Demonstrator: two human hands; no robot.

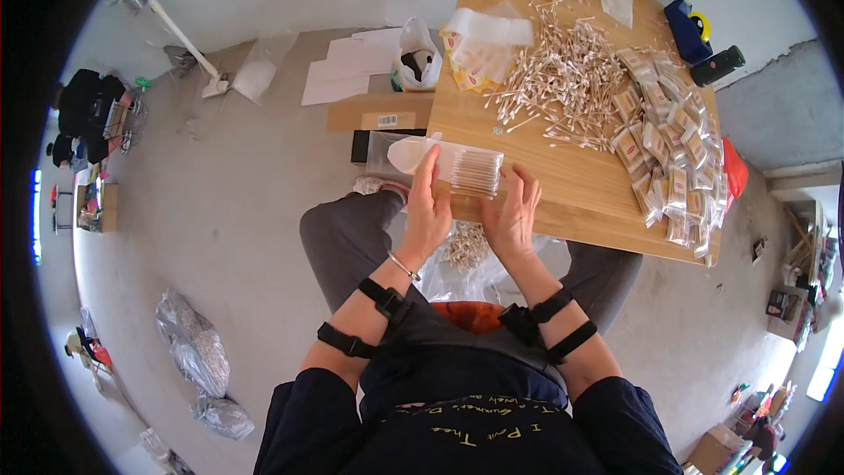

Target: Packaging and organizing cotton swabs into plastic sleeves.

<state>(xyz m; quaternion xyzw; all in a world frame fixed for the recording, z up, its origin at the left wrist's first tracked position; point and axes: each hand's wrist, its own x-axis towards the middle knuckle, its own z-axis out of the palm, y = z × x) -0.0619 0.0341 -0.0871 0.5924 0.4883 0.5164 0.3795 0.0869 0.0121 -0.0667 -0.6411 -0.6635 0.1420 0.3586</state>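
Note:
Over the table's near edge, my left hand (428,211) grips a white packet with a rounded flap (409,156), thumb and fingers closed on it. A neat row of cotton swabs (476,172) lies side by side in the packet's right part. My right hand (512,215) is at the right end of that row, fingers half curled and thumb apart from them. Whether it touches the packet's edge I cannot tell. Beyond both hands spreads a large loose heap of cotton swabs (571,79) on the wooden table (563,198).
Several filled small packs (664,145) are piled at the table's right. A blue tape dispenser (687,31) and a dark cylinder (717,65) stand behind them. Clear plastic sheets (492,31) lie at the far left edge. Between my knees, more swabs (466,246) sit in a plastic bag.

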